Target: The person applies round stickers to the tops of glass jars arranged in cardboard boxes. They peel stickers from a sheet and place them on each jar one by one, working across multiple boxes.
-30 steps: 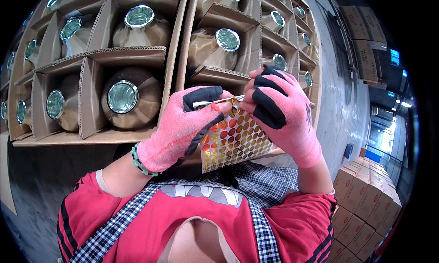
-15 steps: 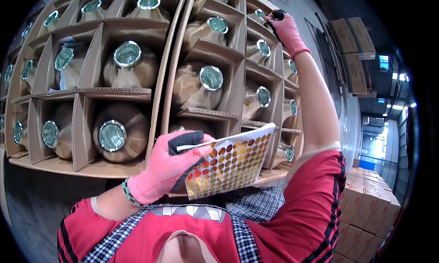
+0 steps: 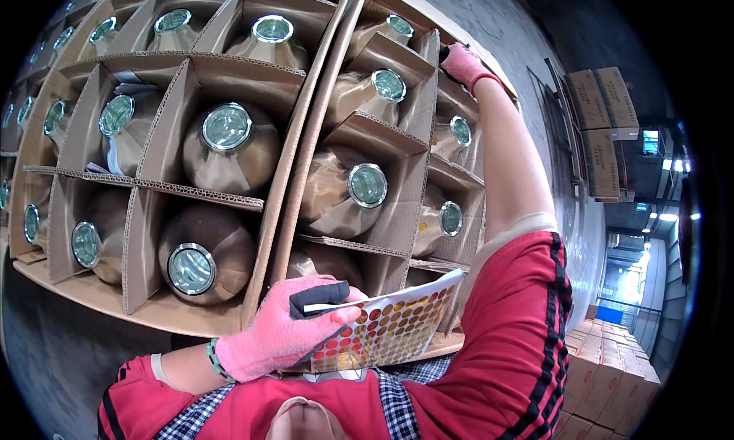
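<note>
My left hand, in a pink glove with dark fingertips, pinches a white-backed sheet of round gold and red stickers over the near edge of the right carton. My right hand, gloved the same way, is stretched to the far right of that carton. Its fingertips dip behind a cardboard divider, so what they touch is hidden. Mirrored, round-bodied glass flasks with open necks stand one per compartment. A small yellow dot shows on a flask to the right.
Directly left, another open carton holds more flasks between cardboard dividers. Paper scraps lie around one flask there. Closed brown cartons are stacked at the right, both near and farther off.
The view has shifted, so the cartons sit lower. My right hand has gone from beside a flask neck at the far right to deeper behind a divider. The left hand keeps the sticker sheet.
</note>
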A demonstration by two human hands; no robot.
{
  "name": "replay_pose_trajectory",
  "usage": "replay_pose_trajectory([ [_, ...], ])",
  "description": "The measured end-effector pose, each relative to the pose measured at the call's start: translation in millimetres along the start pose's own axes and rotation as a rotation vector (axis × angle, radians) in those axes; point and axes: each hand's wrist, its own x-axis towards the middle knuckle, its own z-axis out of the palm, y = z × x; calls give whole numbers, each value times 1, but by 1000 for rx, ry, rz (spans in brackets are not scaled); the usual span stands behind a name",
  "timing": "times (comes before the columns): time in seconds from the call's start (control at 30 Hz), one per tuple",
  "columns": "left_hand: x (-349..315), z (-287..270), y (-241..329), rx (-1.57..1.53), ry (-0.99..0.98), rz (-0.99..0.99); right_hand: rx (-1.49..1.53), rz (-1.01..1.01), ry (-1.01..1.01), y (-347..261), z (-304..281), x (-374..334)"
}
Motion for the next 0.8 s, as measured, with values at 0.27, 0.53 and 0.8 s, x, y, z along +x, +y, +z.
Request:
replay_pose_trajectory([
  [0.27,-1,0,1,36,4,39,-280,26,253,-14,-8,-23],
  [0.53,-1,2,-8,-16,-13,135,798,-312,568,-21,-55,-177],
  [0.8,-2,0,-9,14,6,165,399,-863,18,-87,-69,-348],
])
